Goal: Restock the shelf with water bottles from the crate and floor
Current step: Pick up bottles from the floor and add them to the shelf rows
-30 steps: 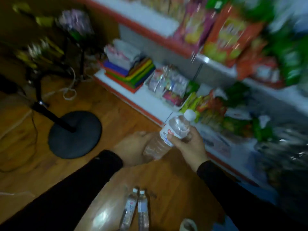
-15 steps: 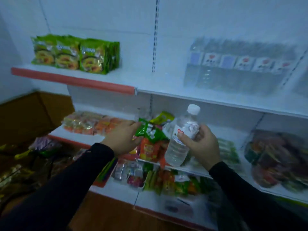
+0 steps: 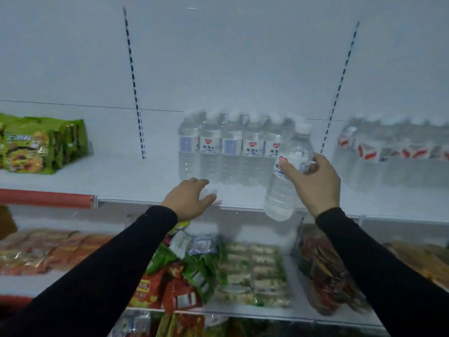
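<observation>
My right hand (image 3: pixel 313 183) grips a clear water bottle (image 3: pixel 284 188) with a white cap around its labelled middle. The bottle is nearly upright, its base just over the front edge of the white shelf (image 3: pixel 136 183). Behind it a row of several water bottles (image 3: pixel 226 149) stands on that shelf. My left hand (image 3: pixel 192 198) holds nothing, with fingers relaxed over the shelf's front edge, in front of the row's left end. The crate and the floor are out of view.
More bottles with red labels (image 3: pixel 393 152) stand blurred at the right of the same shelf. Green snack packs (image 3: pixel 41 144) lie at its left. The shelf below (image 3: pixel 286 310) holds several snack bags (image 3: pixel 179 278).
My view rose from the floor to the upper shelf. My right hand carried the bottle up to the shelf edge beside the row. My left hand let go of it and moved to the shelf front.
</observation>
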Demonstrator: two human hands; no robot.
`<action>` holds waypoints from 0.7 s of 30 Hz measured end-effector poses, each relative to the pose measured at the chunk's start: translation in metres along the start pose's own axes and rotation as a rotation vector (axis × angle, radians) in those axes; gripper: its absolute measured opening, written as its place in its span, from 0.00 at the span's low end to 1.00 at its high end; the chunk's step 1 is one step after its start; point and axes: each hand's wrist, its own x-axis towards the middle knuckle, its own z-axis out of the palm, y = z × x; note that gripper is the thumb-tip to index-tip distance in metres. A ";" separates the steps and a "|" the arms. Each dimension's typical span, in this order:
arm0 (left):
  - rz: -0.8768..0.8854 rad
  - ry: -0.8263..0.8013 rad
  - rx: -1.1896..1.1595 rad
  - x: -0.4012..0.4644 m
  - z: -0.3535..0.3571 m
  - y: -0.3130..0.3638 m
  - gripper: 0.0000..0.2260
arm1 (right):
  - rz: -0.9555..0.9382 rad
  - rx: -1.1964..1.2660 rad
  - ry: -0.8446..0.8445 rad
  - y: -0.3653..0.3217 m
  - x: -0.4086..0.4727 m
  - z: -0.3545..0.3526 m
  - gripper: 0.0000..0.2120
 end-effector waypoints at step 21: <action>-0.082 0.069 -0.544 0.049 0.019 0.058 0.47 | -0.058 0.110 -0.201 0.010 0.051 0.096 0.26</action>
